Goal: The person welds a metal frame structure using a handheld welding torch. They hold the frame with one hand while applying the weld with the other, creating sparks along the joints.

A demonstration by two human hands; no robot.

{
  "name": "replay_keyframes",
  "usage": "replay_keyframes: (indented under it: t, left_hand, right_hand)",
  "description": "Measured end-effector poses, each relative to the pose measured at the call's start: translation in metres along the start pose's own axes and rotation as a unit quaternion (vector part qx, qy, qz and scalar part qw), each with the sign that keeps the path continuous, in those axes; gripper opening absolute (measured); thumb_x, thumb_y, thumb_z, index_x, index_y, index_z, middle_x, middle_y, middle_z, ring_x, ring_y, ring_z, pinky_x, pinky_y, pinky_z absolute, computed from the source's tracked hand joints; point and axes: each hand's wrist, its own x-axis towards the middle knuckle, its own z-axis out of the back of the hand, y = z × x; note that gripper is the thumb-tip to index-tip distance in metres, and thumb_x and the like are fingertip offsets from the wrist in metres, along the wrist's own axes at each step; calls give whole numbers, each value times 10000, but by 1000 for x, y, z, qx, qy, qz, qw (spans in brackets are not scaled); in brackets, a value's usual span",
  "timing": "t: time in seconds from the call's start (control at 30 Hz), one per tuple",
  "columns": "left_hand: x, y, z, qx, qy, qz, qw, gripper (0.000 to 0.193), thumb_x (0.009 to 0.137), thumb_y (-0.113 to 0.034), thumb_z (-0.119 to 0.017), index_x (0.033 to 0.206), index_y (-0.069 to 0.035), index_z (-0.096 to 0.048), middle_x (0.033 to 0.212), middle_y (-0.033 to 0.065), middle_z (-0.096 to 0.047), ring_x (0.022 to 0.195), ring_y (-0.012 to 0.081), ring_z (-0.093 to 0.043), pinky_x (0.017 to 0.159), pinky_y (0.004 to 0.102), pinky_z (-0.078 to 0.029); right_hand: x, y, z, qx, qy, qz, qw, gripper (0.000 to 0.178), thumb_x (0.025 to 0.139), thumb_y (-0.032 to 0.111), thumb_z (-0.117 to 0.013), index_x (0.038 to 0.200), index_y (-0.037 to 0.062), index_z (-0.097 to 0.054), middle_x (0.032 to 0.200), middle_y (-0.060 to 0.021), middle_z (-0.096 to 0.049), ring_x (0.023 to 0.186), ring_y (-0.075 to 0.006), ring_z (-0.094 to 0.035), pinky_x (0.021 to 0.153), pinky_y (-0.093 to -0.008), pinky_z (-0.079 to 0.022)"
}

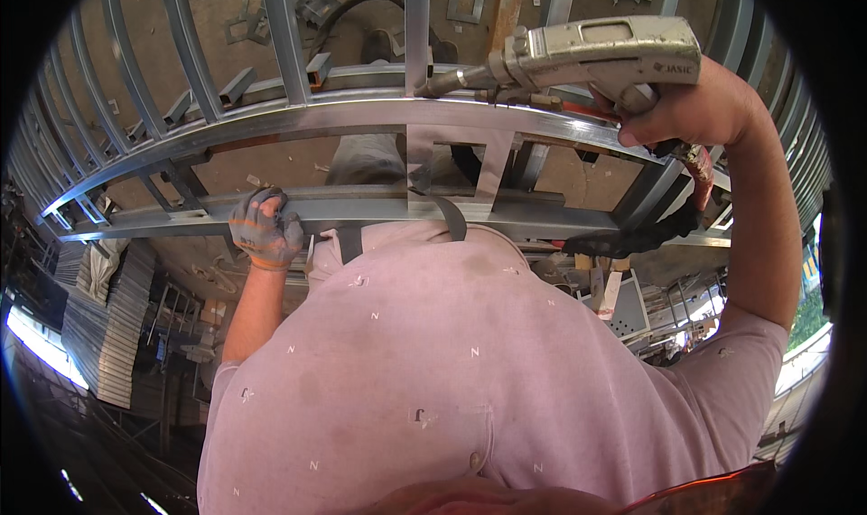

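Note:
A grey welding gun (605, 52) is held level by my bare right hand (700, 108), whose fingers are wrapped round its handle. Its nozzle points left and ends at the joint where an upright metal bar (417, 27) meets the far rail (352, 113) of a shiny metal frame. Whether the tip touches the metal, I cannot tell. From the handle a red and black cable (632, 237) loops down to the right. My left hand (266, 229), in a grey and orange glove, is closed over the near rail (352, 211) of the frame.
Parallel metal bars (194, 54) run away from me on the far side. A square metal plate with a hole (465, 4) and other offcuts lie on the floor. Corrugated sheets (113, 325) are at the left. A perforated grey box (628, 305) stands at the right.

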Motion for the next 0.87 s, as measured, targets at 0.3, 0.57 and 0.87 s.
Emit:
replay_keyframes:
  t: [0.3, 0.57, 0.87]
  left_hand:
    - [5, -3, 2, -6, -7, -1, 1000, 206, 805, -275, -660, 927, -117, -709, 960, 95, -751, 894, 351, -721, 813, 459, -566]
    - [3, -3, 1, -10, -4, 3, 1000, 224, 801, -297, -655, 933, -125, -711, 972, 90, -753, 914, 347, -723, 833, 459, -562]
    - [4, -5, 3, -14, 7, 4, 1000, 235, 792, -244, -645, 955, -91, -715, 990, 123, -749, 940, 373, -707, 884, 486, -542]
  right_hand:
    - [0, 1, -1, 7, -1, 0, 1000, 684, 591, 9, -946, 1247, 17, -749, 1096, -122, -779, 964, -236, -713, 923, -387, -596]
    - [0, 6, -2, -26, -6, -19, 999, 666, 610, 28, -945, 1246, 15, -747, 1080, -129, -778, 948, -237, -714, 904, -386, -601]
    - [1, 5, -2, -24, -6, -12, 1000, 682, 605, 58, -969, 1251, 36, -752, 1092, -122, -781, 960, -241, -720, 926, -393, -604]
